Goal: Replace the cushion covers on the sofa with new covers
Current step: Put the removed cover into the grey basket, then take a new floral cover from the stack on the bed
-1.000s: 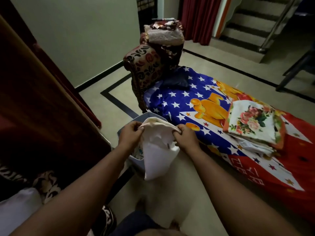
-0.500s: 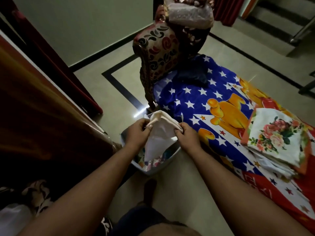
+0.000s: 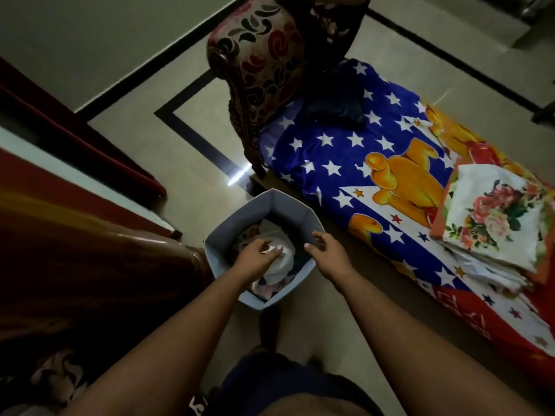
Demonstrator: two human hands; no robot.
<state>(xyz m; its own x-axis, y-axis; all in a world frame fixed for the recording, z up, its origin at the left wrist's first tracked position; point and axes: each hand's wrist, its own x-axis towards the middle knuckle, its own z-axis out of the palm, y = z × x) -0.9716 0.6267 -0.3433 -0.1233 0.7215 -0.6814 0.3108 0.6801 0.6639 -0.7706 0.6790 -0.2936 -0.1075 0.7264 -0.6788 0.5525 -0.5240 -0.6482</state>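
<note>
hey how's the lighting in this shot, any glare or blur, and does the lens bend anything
Head view: the room is dim, with the sofa arm nearly lost in shadow; a bright glare streak sits on the polished floor beside the grey basket; wide-angle distortion bows the black floor border; the left hand and right hand look slightly soft.

Both bare forearms reach from 6 o'clock toward 12, the left hand (image 3: 259, 257) palm-down with its fingers (image 3: 274, 250) curled and pinching, the right hand (image 3: 329, 253) just beside it at 3 o'clock, fingers loosely bent, holding nothing.
</note>
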